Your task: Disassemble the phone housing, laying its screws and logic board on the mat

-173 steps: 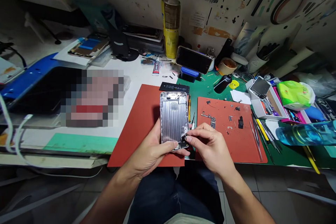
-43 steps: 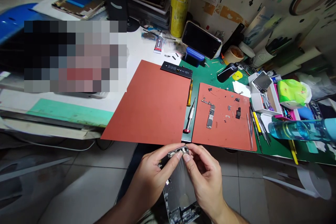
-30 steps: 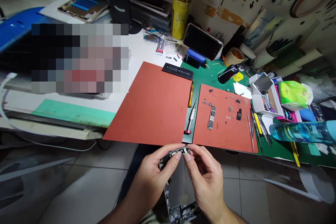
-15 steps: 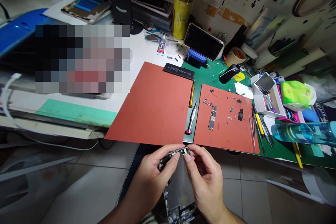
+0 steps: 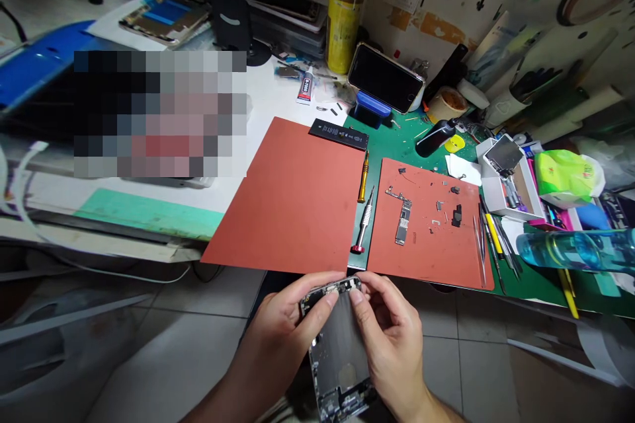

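Note:
An opened phone housing (image 5: 342, 350), grey inside with small parts along its edges, is held below the table's front edge. My left hand (image 5: 292, 324) grips its upper left, the thumb pressing near the top rim. On the upper right, my right hand (image 5: 391, 330) is closed round the edge with its thumb beside the left one. What lies under the thumb tips is too small to make out. Beyond the hands, a bare logic board (image 5: 403, 221) and several tiny parts lie on the right red mat (image 5: 387, 258). A phone battery (image 5: 338, 133) rests at the top of the left red mat (image 5: 282, 205).
Between the mats lie a gold screwdriver (image 5: 364, 178) and a silver screwdriver (image 5: 366, 218). Tweezers (image 5: 479, 244) lie at the right mat's edge, near a blue bottle (image 5: 570, 248). A phone (image 5: 387, 78) leans on a blue stand. A pixelated area covers the left.
The view has shifted very slightly, so the table things sit a little further right. Both hands keep their hold on the phone housing, with hardly any visible movement of the thumbs.

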### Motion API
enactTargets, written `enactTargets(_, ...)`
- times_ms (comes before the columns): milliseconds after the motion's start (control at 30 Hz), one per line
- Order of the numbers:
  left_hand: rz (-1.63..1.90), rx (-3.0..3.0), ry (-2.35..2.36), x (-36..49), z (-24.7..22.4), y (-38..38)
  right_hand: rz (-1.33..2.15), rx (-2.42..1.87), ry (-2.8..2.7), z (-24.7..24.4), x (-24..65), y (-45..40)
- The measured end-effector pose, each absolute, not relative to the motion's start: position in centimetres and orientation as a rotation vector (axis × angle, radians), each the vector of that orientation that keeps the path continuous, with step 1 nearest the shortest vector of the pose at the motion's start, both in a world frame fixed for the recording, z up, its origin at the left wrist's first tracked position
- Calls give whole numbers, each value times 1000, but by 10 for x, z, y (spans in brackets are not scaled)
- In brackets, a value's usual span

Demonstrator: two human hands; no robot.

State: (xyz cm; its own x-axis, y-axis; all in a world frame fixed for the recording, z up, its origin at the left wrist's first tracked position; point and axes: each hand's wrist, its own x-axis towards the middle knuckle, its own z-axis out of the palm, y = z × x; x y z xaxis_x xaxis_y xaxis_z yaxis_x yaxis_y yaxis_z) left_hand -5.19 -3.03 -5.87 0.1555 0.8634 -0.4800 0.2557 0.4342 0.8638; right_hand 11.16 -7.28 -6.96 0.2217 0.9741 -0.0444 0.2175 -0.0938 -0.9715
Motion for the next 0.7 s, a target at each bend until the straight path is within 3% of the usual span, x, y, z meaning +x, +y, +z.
enactTargets(700, 624, 964, 1260, -59, -59, -32, 1029, -1554, -1146, -75, 114, -72)
